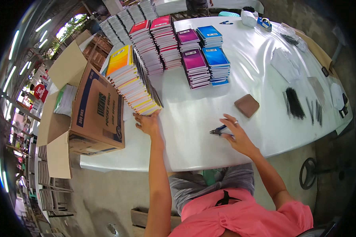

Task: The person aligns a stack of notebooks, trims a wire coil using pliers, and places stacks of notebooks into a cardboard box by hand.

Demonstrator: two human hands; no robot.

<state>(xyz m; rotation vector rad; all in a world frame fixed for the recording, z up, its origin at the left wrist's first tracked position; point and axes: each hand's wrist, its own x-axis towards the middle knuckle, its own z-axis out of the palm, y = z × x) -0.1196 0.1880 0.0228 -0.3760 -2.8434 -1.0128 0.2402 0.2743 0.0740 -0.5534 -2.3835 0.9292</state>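
Note:
My left hand (148, 123) reaches to the bottom of a tall leaning stack of spiral notebooks (131, 81) with yellow and orange covers, fingers touching the lowest ones. My right hand (236, 135) rests on the white table (194, 118) with its fingers on small blue-handled pliers (217, 130). A brown pad (247, 105) lies just beyond the right hand.
An open cardboard box (91, 108) stands at the table's left end. Stacks of red (154, 43), purple (194, 63) and blue notebooks (215, 59) fill the far middle. Black spiral coils (294, 103) and clear plastic sheets (285, 63) lie at the right.

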